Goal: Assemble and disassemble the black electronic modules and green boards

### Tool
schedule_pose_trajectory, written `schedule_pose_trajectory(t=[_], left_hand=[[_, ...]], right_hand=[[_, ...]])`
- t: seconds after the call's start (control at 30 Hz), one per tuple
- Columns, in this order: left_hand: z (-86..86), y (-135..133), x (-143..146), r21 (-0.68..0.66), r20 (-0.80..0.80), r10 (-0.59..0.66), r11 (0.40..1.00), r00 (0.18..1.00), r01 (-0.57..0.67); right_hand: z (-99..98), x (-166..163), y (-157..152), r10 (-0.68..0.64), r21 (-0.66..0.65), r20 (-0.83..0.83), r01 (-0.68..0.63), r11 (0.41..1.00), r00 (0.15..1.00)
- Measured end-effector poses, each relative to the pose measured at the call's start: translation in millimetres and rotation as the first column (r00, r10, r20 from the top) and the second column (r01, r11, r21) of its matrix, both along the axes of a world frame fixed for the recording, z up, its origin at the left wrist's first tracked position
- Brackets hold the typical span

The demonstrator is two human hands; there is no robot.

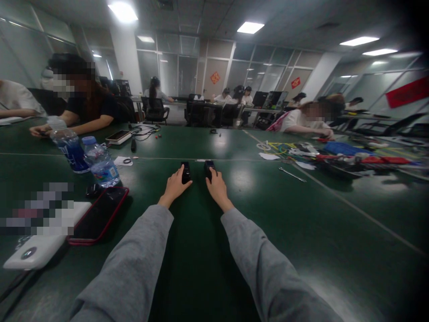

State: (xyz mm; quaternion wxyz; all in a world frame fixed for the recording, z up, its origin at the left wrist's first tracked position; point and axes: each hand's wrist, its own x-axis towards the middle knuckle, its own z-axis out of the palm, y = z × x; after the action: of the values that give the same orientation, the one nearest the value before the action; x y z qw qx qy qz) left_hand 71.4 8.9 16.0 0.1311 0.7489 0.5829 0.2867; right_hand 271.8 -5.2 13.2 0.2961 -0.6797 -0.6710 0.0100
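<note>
Hands lie stretched out side by side at 12 o'clock on the green bench [301,250], with grey sleeves running back toward the wearer. The left hand [174,187] has its grip closed on the near end of the left black device [186,171], thumb laid along its side. The right hand [217,187] has its grip closed the same way on the right black device [209,168]. Both devices are small and oblong. Each long axis runs from 6 to 12 o'clock, and the free ends point away from the wearer. The two sit just beside each other, nearly parallel. Whether they rest on the bench or are lifted off it, I cannot tell. At 10 o'clock stands a clear water bottle [100,165], with a taller bottle [69,147] behind it. A phone in a red case [98,214] and a white power bank [40,250] lie at 8 o'clock. A thin metal tool [292,174] lies at 2 o'clock.
</note>
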Motion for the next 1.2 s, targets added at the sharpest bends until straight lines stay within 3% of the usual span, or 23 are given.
schedule_pose_trajectory(t=[0.33,0.8,1.1,1.2], left_hand=[[-3.7,1.6,-1.5,0.04,0.0,-0.006,0.999,1.0,0.006],[-1.1,-0.9,0.0,0.032,0.019,-0.007,0.999,1.0,0.007],[0.7,-3.3,0.8,0.013,0.094,-0.018,1.0,0.995,0.017],[2.1,-4.0,1.4,0.062,0.132,-0.031,0.998,0.991,0.023]], right_hand=[[0.4,-4.7,-5.3,0.107,0.041,0.012,-0.107,0.993,0.994],[1.5,-7.0,-8.7,0.125,-0.016,-0.005,-0.125,0.992,0.992],[2.3,-5.5,-7.9,0.001,-0.009,-0.04,-0.001,1.0,0.999],[2.3,-4.5,-7.9,-0.035,0.012,-0.059,0.036,0.999,0.998]])
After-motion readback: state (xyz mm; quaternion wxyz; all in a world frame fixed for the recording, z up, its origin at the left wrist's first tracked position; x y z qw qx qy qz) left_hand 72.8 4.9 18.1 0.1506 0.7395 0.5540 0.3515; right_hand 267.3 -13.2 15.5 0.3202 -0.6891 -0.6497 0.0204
